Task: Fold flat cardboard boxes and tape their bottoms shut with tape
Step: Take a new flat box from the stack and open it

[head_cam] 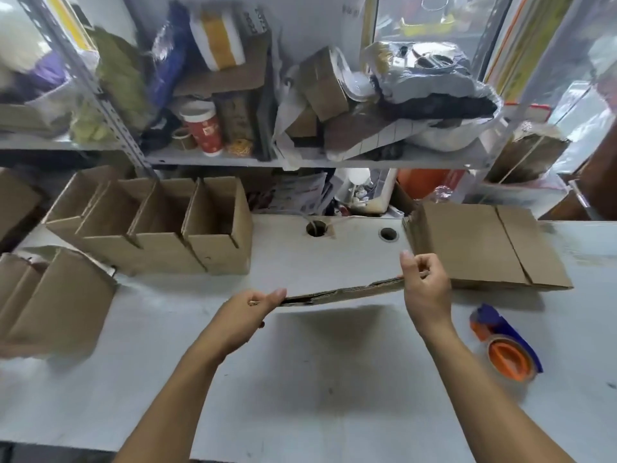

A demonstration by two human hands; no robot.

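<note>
While both hands pinch ends, flat box [344, 292] lies edge-on, long axis left-right.

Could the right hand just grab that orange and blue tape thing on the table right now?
Probably not right away. The right hand is busy pinching one end of the flat brown cardboard box. The orange and blue tape dispenser lies close beside that arm with nothing in between, so it looks easy once the hand lets go.

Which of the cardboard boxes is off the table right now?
The flat box held edge-on between the left hand and right hand. The flat stack and folded boxes rest on the table.
</note>
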